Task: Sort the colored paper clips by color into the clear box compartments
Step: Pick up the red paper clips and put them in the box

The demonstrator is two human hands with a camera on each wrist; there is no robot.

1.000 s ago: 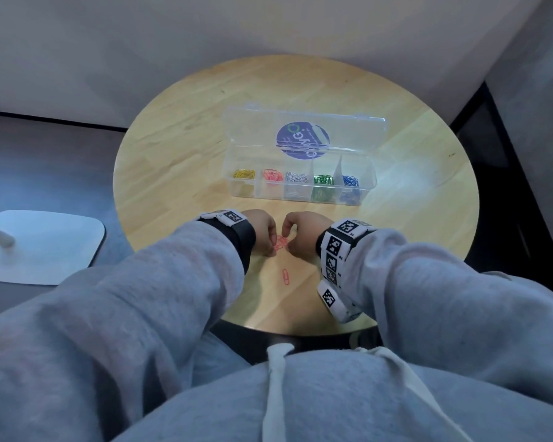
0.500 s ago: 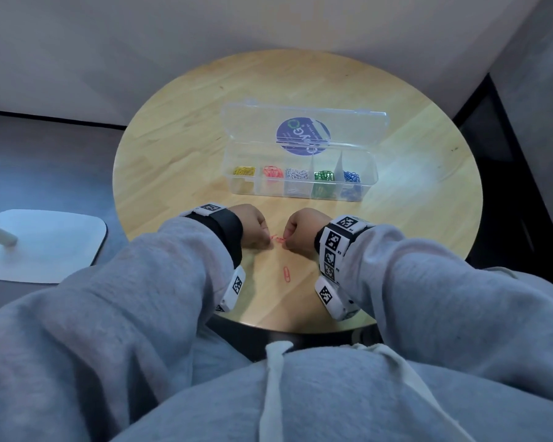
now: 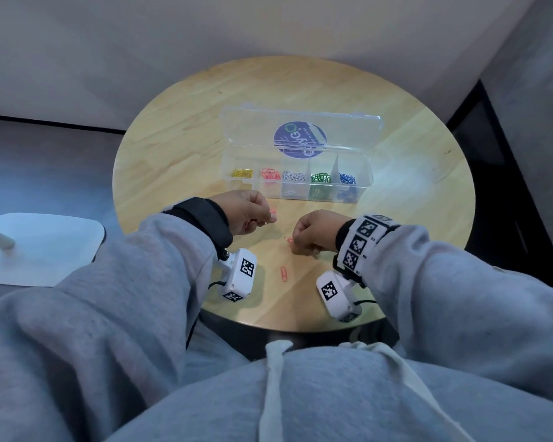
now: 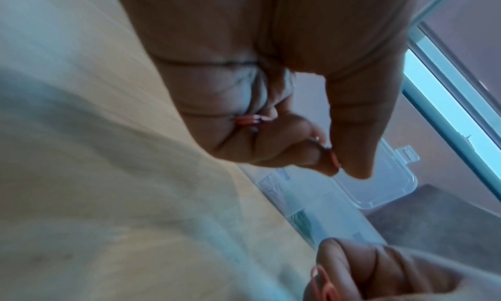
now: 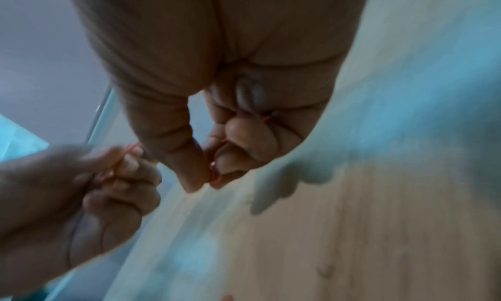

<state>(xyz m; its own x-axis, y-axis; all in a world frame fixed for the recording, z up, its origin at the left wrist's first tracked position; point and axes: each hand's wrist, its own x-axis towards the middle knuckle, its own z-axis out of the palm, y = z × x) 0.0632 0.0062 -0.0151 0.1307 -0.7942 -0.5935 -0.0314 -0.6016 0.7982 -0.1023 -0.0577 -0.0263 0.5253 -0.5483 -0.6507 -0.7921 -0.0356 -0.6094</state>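
While the clear box (image 3: 297,173) stands open on the round wooden table (image 3: 179,148), its lid (image 3: 300,132) is laid back on the far side, a purple round label (image 3: 299,140) showing through it. 5 compartments are seen in the box, filled from the left end with yellow clips (image 3: 241,173), pink clips (image 3: 270,173), silver clips (image 3: 293,176), green clips (image 3: 320,178) and blue clips (image 3: 347,178). On the near side of the box, just off its left end, the left hand (image 3: 248,212) is held above the table with fingers curled; a pink clip (image 3: 272,214) is pinched between thumb and fingertip, and further pink clips (image 4: 248,121) are enclosed in the palm. The right hand (image 3: 313,232) is placed nearer than the box's middle, apart from the left hand, and a second pink clip (image 3: 288,240) is pinched between its thumb and forefinger. 1 loose pink clip (image 3: 284,275) is left lying on the table, nearer still than both hands.
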